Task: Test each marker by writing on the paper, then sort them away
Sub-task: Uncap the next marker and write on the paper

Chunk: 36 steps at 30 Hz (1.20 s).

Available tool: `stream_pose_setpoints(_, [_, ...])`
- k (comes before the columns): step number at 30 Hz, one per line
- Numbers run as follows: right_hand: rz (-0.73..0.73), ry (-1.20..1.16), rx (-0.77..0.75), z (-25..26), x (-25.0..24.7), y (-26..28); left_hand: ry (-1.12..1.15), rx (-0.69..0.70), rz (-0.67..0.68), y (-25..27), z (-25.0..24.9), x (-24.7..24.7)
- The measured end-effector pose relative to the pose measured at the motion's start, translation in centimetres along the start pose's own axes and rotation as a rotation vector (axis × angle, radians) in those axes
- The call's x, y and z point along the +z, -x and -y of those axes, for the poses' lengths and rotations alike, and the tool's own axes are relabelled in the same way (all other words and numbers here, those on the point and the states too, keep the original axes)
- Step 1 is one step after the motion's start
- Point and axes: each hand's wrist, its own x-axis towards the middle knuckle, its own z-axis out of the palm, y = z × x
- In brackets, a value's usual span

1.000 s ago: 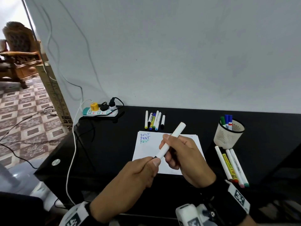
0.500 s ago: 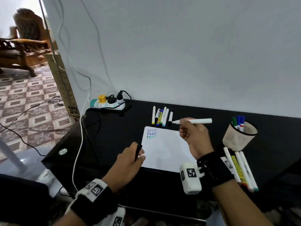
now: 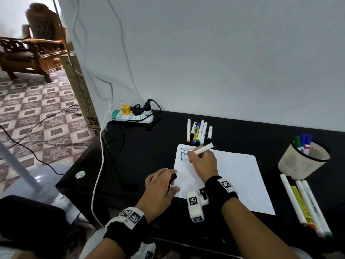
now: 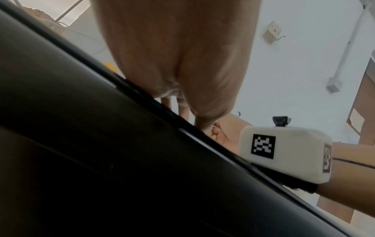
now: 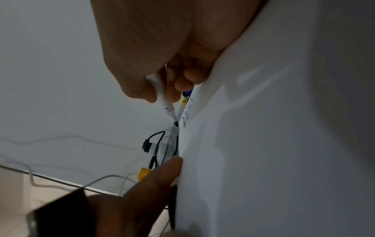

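My right hand [image 3: 195, 156] grips an uncapped white marker [image 3: 203, 148] like a pen. Its dark tip [image 5: 176, 123] is at the paper [image 3: 235, 176], by the third line of writing at the sheet's top left. My left hand [image 3: 170, 183] rests on the paper's left edge and pinches the black cap [image 3: 173, 178]. In the right wrist view the left thumb [image 5: 156, 181] lies against the sheet's edge [image 5: 263, 128]. Several capped markers [image 3: 198, 131] lie in a row behind the paper.
A mesh cup [image 3: 303, 161] at the right holds three markers, and several more markers [image 3: 306, 204] lie in front of it. A power strip [image 3: 132, 117] with plugs and cables sits at the back left of the black table [image 3: 141, 150]. The wall is close behind.
The cap came off the marker in the air. My right hand then lowered the marker tip to the paper's top left, and my left hand moved with the cap onto the sheet's left edge.
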Motion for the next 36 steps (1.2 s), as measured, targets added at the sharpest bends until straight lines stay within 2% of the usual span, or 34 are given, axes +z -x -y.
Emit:
stream_pose_setpoints(15, [0.018, 0.112, -0.117, -1.0, 0.3, -0.1, -0.008, -0.002, -0.022, -0.1, 1.1, 1.1])
stream_pose_setpoints(36, [0.031, 0.09, -0.095, -1.0, 0.5, 0.0, -0.018, -0.001, -0.027, -0.1, 1.2, 1.2])
